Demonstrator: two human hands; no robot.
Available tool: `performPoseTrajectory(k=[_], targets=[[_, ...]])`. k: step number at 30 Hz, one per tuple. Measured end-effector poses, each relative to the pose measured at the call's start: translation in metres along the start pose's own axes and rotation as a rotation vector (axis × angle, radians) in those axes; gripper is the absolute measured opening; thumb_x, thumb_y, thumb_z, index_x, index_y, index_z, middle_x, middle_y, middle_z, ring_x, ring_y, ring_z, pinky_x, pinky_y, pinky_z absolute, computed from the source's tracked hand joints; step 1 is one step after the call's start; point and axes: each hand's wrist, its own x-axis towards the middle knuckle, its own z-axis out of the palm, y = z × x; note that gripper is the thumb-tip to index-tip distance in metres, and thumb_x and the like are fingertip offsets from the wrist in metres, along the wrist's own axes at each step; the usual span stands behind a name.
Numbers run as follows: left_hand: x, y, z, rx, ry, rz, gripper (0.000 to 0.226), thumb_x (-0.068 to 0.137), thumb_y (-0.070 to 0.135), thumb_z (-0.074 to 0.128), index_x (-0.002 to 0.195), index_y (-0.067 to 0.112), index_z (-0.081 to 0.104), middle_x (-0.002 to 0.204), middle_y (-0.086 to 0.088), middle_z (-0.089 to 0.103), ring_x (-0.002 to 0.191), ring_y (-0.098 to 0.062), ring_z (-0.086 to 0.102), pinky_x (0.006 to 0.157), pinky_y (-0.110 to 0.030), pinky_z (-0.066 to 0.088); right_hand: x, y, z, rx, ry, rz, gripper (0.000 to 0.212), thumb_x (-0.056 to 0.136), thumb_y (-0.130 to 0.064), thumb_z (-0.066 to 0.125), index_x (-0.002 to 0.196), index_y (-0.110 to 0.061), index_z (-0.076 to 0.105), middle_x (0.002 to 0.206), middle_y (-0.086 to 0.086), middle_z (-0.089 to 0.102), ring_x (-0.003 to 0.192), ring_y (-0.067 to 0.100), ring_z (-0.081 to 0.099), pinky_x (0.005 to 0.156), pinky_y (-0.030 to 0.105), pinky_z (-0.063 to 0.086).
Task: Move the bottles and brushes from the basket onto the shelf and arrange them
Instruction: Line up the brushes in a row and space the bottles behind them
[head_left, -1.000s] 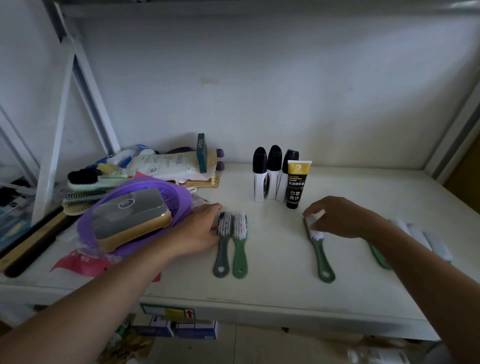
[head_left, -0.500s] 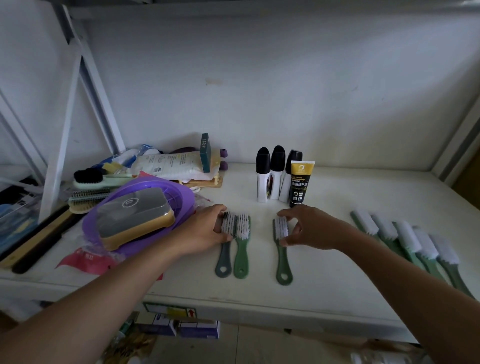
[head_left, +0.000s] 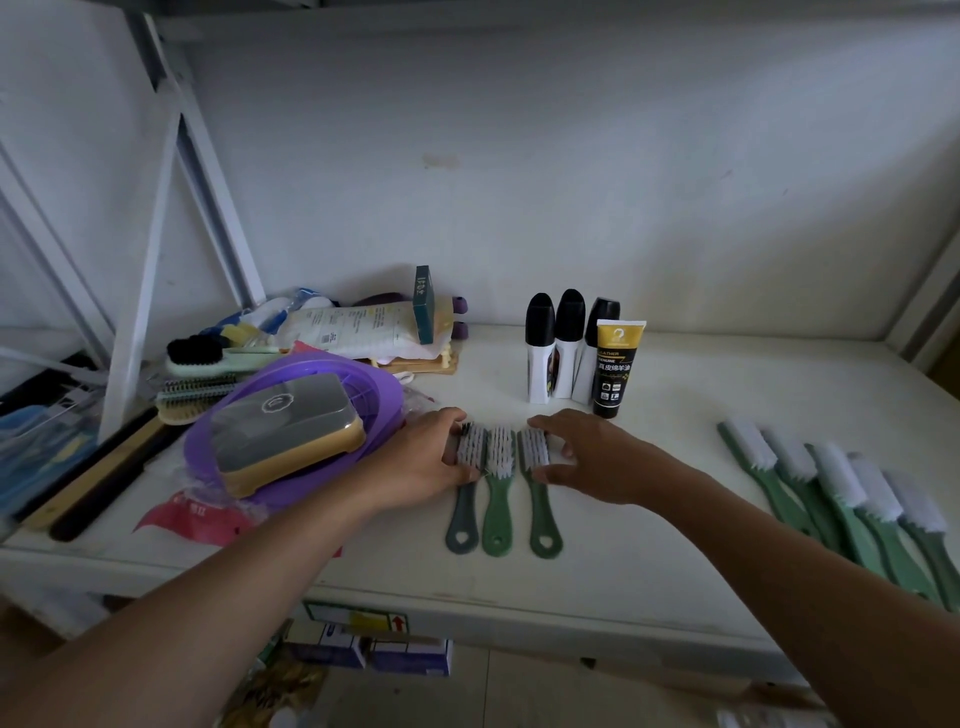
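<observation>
We look from head height, forward and slightly down, close onto the white shelf (head_left: 675, 545) against the back wall (head_left: 571, 182), our only view.

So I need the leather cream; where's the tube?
The tube stands mid-shelf, right front of the three bottles, just behind the right hand.

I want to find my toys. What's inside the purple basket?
A grey-and-tan box fills the purple basket and sticks out over its front rim. Anything underneath the box is covered, so I can't tell what else is inside.
</observation>
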Motion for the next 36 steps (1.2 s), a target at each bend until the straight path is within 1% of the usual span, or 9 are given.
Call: performPoseTrajectory(k=[8,12,15,17,20,23,26,32,36], targets=[[0.0,-0.002,0.0,0.007,0.001,-0.006,0.08,0.083,0.044,0.078,0.149,0.021,0.038,0.145,-0.002,0.049,0.112,-0.018,0.056,0.098,-0.034,0.047,0.004,-0.006,0.007,-0.022,0.028,0.001,0.074,0.089,-0.049,0.066,0.151,-0.025,0.036,0.143,0.002,0.049,0.127,0.024,0.049,0.103,0.046,0.046],[-0.001,0.001,0.001,0.004,0.001,-0.012,0.079,0.085,0.042,0.077,0.15,0.019,0.037,0.145,-0.003,0.048,0.117,-0.019,0.054,0.099,-0.033,0.046,0.001,-0.012,0.005,-0.052,0.009,0.015,0.076,0.091,-0.047,0.064,0.154,-0.024,0.029,0.149,0.004,0.043,0.132,0.024,0.043,0.107,0.045,0.043],[0.0,0.002,-0.001,0.01,0.004,-0.034,0.083,0.083,0.044,0.076,0.151,0.018,0.036,0.145,-0.003,0.049,0.117,-0.019,0.056,0.099,-0.036,0.048,-0.002,-0.01,-0.005,-0.011,-0.006,0.024,0.083,0.088,-0.049,0.067,0.156,-0.024,0.026,0.153,0.005,0.04,0.131,0.024,0.048,0.109,0.044,0.042],[0.0,0.002,-0.002,-0.005,0.001,-0.054,0.088,0.081,0.046,0.076,0.153,0.017,0.034,0.147,-0.002,0.049,0.119,-0.019,0.056,0.1,-0.037,0.048,-0.003,0.002,-0.021,0.025,0.049,0.083,0.077,0.087,-0.049,0.068,0.152,-0.023,0.035,0.146,0.005,0.048,0.127,0.024,0.053,0.107,0.038,0.042],[-0.001,0.004,-0.003,-0.021,0.003,-0.069,0.086,0.085,0.041,0.073,0.155,0.015,0.032,0.149,-0.004,0.048,0.123,-0.02,0.056,0.103,-0.036,0.047,-0.012,0.036,-0.046,-0.05,0.2,0.211,0.045,0.09,-0.04,0.068,0.131,-0.022,0.06,0.126,0.002,0.063,0.117,0.024,0.058,0.095,0.031,0.044],[-0.003,0.003,-0.003,-0.018,0.018,-0.062,0.079,0.088,0.039,0.07,0.154,0.015,0.033,0.148,-0.003,0.05,0.12,-0.019,0.057,0.101,-0.034,0.046,-0.028,0.08,-0.062,-0.176,0.254,0.411,0.04,0.09,-0.031,0.067,0.127,-0.018,0.062,0.125,0.009,0.064,0.12,0.027,0.056,0.1,0.033,0.042],[-0.005,0.002,-0.003,-0.027,0.029,-0.059,0.076,0.089,0.041,0.07,0.152,0.017,0.035,0.146,-0.001,0.05,0.118,-0.017,0.057,0.099,-0.032,0.046,-0.043,0.101,-0.07,-0.227,0.183,0.573,0.045,0.087,-0.029,0.066,0.131,-0.025,0.06,0.134,0.008,0.058,0.124,0.029,0.054,0.102,0.035,0.043],[-0.005,0.004,-0.002,-0.019,0.042,-0.053,0.077,0.089,0.04,0.071,0.153,0.016,0.035,0.146,-0.001,0.051,0.119,-0.017,0.057,0.1,-0.033,0.046,-0.041,0.091,-0.061,-0.259,0.17,0.491,0.046,0.084,-0.019,0.064,0.129,-0.028,0.061,0.127,0.006,0.057,0.118,0.025,0.058,0.094,0.031,0.044],[-0.004,0.005,-0.002,-0.006,0.041,-0.053,0.078,0.089,0.04,0.071,0.154,0.015,0.034,0.146,0.0,0.051,0.118,-0.016,0.057,0.097,-0.029,0.045,-0.035,0.077,-0.054,-0.182,0.161,0.367,0.038,0.085,-0.023,0.069,0.122,-0.029,0.064,0.118,0.002,0.061,0.097,0.015,0.061,0.085,0.026,0.046]])
